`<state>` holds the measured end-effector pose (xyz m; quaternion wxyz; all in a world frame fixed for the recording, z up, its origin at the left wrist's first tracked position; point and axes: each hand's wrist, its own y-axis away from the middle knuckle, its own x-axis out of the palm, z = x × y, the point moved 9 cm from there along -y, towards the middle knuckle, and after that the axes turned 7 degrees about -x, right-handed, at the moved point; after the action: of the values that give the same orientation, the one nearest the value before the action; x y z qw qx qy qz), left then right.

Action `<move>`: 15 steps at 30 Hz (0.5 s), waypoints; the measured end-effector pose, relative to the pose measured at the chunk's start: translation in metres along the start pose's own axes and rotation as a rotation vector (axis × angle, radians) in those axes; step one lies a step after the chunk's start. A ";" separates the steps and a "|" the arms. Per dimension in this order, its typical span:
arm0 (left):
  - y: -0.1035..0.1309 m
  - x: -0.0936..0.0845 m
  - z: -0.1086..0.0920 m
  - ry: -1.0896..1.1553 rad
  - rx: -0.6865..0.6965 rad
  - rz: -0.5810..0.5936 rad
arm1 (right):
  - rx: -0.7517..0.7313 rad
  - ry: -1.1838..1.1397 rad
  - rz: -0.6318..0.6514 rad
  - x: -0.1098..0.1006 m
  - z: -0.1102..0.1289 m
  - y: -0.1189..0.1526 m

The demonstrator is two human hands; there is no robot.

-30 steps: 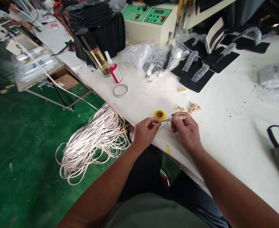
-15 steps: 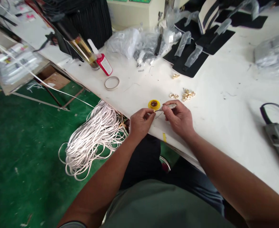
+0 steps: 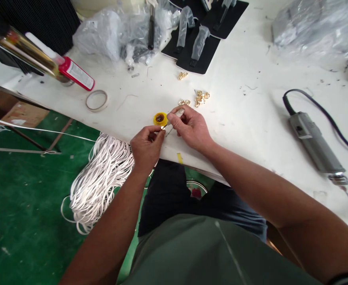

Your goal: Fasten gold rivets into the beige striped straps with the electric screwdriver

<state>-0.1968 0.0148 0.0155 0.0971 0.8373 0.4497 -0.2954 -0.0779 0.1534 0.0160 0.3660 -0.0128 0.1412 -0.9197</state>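
Between its thumb and forefinger, my left hand (image 3: pixel 147 147) pinches a small gold metal piece (image 3: pixel 162 128). My right hand (image 3: pixel 191 125) is closed around the pale handle of a thin pointed tool (image 3: pixel 178 114), whose dark tip reaches down to the gold piece. Just beyond the fingertips sits a small yellow dish (image 3: pixel 160 118) with dark brown stuff in its middle. Several loose gold metal pieces (image 3: pixel 202 98) lie in small heaps on the white table, past my right hand.
A grey rotary hand tool (image 3: pixel 318 142) with a black cord lies at the right. Toward the back left are a red bottle (image 3: pixel 77 74), a tape ring (image 3: pixel 97 100) and crumpled plastic bags (image 3: pixel 103 33). Black panels (image 3: pixel 199 51) lie at the back. White cord (image 3: pixel 99 178) hangs over the left edge.
The camera view has swung to the right, so everything sits further left in the picture. Both hands keep their hold, with the tool tip still at the gold piece.
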 end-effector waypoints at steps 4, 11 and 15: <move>0.000 0.000 -0.002 -0.015 0.004 -0.014 | 0.046 0.009 0.034 0.001 -0.002 0.000; 0.001 0.001 -0.005 -0.036 0.000 -0.020 | 0.047 -0.023 0.099 0.002 0.000 -0.001; 0.002 0.000 -0.006 -0.047 0.009 -0.036 | 0.047 -0.044 0.121 0.002 0.001 -0.001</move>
<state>-0.1929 0.0164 0.0198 0.0985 0.8222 0.4612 -0.3188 -0.0803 0.1522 0.0173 0.4240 -0.0156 0.1120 -0.8986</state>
